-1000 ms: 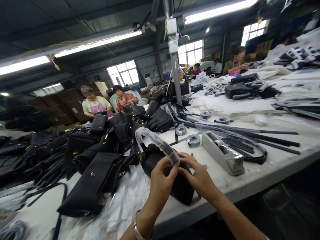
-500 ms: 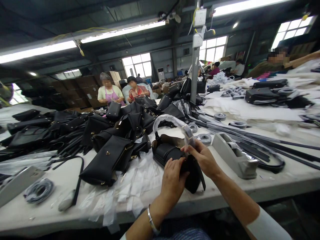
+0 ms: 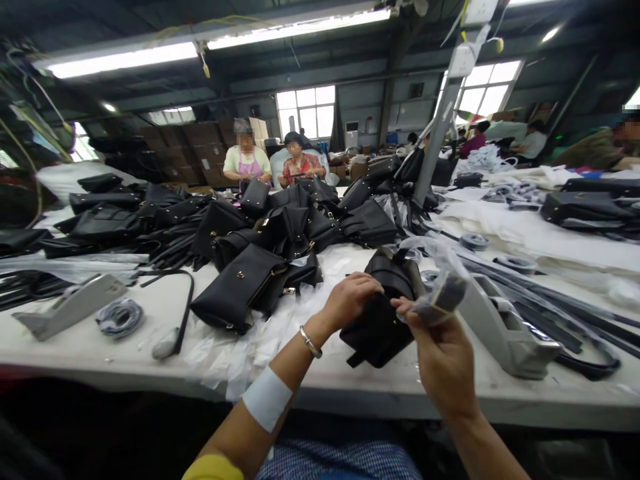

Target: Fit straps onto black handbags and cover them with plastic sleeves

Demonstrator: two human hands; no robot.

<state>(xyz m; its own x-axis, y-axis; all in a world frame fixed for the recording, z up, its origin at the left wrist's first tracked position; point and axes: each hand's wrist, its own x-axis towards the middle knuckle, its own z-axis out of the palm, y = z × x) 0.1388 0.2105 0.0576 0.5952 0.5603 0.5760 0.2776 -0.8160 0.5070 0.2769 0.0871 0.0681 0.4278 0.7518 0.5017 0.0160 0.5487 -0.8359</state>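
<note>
A black handbag (image 3: 379, 331) stands tilted on the white table in front of me. My left hand (image 3: 351, 299) has its fingers curled over the bag's upper left side, gripping it; the fingertips are partly hidden. My right hand (image 3: 445, 357) pinches the bag's handle (image 3: 447, 297), wrapped in clear plastic, at the bag's right side. Scraps of clear plastic (image 3: 250, 353) lie left of the bag. Right of my right hand is a grey tape dispenser (image 3: 515, 333).
A heap of black bags (image 3: 280, 233) covers the table's middle and left. A second grey dispenser (image 3: 75, 307) and a wrapped coil (image 3: 120, 317) lie at left. Long black straps (image 3: 565, 293) lie at right. A metal post (image 3: 437, 147) rises behind; two people (image 3: 245, 160) sit across the table.
My view has swung right. The bag has been turned, and its wrapped handle has come down to the right in my right hand. My left hand has moved to the bag's upper left side.
</note>
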